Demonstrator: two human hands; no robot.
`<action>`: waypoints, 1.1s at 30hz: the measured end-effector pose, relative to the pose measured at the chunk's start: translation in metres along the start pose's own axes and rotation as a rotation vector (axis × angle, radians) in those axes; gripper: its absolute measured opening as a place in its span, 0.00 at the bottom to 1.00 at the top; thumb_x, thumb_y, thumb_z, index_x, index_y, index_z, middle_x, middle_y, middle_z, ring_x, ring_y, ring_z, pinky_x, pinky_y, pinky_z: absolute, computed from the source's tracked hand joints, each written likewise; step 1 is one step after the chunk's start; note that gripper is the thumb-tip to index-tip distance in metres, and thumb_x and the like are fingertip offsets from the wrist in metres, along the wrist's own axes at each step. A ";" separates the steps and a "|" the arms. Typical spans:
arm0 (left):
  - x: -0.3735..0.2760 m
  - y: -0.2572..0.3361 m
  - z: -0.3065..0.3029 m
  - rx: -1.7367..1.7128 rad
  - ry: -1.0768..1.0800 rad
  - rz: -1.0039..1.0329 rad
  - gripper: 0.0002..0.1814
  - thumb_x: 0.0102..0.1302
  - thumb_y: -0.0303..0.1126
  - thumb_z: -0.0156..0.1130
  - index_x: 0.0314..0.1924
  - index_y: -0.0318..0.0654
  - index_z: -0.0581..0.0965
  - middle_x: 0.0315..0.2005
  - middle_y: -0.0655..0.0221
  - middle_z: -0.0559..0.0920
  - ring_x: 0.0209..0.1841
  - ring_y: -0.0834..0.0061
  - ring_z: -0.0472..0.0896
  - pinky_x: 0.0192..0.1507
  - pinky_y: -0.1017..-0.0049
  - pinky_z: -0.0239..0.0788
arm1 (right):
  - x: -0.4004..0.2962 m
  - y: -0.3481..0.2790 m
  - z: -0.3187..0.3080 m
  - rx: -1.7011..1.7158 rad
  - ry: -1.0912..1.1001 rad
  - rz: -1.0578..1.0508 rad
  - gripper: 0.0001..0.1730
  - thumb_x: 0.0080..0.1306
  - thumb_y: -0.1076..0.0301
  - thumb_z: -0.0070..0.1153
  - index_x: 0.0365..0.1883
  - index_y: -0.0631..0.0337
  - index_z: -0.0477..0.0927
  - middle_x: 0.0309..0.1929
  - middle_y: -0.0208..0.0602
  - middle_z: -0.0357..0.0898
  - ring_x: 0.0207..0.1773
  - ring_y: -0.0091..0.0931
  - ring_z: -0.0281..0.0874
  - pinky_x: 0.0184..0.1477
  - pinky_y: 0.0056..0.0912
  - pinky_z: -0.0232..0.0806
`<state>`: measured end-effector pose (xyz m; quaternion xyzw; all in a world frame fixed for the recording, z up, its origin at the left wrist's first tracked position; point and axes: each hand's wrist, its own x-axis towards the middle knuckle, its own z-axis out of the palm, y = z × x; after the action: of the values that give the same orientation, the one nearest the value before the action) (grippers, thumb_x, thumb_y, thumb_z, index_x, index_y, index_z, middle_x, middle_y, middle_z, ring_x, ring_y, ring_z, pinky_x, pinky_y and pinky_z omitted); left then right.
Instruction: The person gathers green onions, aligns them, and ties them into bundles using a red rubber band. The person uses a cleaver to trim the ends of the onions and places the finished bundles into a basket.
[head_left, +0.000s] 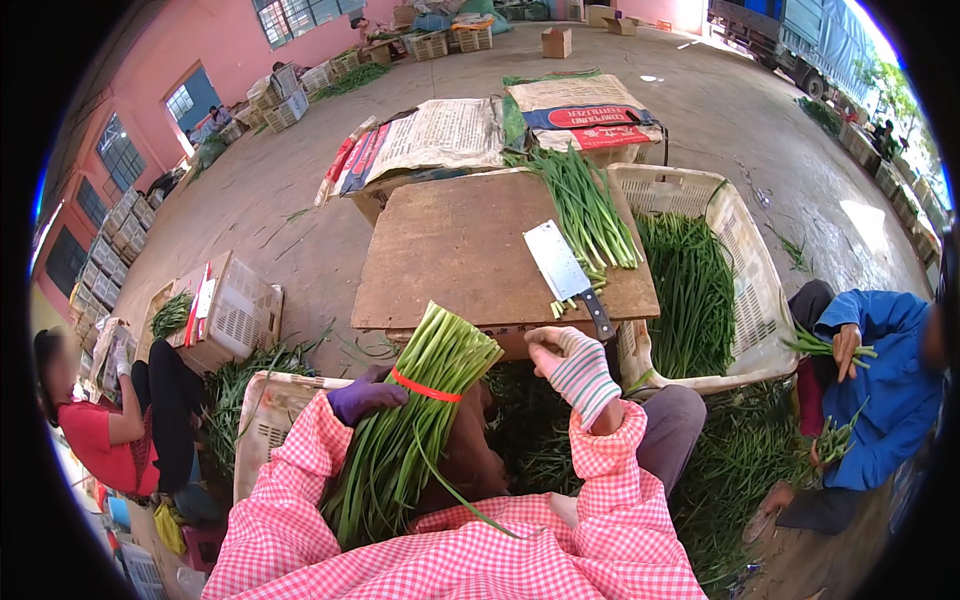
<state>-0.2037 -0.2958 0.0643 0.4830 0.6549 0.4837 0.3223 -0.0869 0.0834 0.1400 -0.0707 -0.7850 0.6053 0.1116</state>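
My left hand (366, 397), in a purple glove, grips a thick bundle of garlic chives (405, 442). An orange-red band (426, 385) circles the bundle below its trimmed stem ends, which point up and away from me; the leaves hang toward my lap. To the right of the bundle, apart from it, my right hand (574, 367) is raised in a striped fingerless glove, its bare fingers loosely curled with nothing visible in them. Beyond it a cleaver (559, 262) lies on the wooden board (450, 240), its handle over the near edge. Loose chives (581, 202) lie beside the blade.
A plastic crate (750, 285) of chives stands right of the board, and another crate (259, 427) at my left. Fertilizer sacks (442, 135) cover containers behind the board. Co-workers sit at left (105, 435) and right (885, 382). Loose greens (727, 457) cover the floor at right.
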 end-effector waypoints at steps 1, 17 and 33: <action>-0.002 -0.019 -0.003 -0.032 -0.001 -0.001 0.09 0.66 0.24 0.51 0.45 0.32 0.71 0.46 0.60 0.77 0.49 0.70 0.76 0.54 0.73 0.64 | 0.001 0.001 0.002 -0.033 0.002 -0.092 0.12 0.61 0.70 0.58 0.42 0.64 0.82 0.32 0.33 0.81 0.28 0.20 0.79 0.32 0.22 0.72; 0.027 0.061 0.018 -0.773 0.336 -0.579 0.19 0.60 0.23 0.53 0.53 0.31 0.73 0.42 0.65 0.82 0.43 0.75 0.80 0.50 0.76 0.70 | 0.015 -0.009 0.034 -0.205 0.001 -0.422 0.08 0.50 0.69 0.64 0.28 0.61 0.82 0.30 0.39 0.78 0.31 0.33 0.78 0.35 0.31 0.72; 0.041 0.059 0.014 -0.588 0.232 -0.557 0.21 0.60 0.25 0.54 0.54 0.32 0.72 0.46 0.63 0.79 0.48 0.74 0.76 0.53 0.74 0.66 | 0.008 0.012 0.001 0.496 0.226 -0.025 0.05 0.59 0.79 0.54 0.30 0.65 0.82 0.31 0.31 0.81 0.26 0.15 0.71 0.28 0.17 0.65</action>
<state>-0.1857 -0.2487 0.1170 0.1173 0.6265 0.5955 0.4890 -0.0948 0.0878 0.1286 -0.0987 -0.5960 0.7661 0.2196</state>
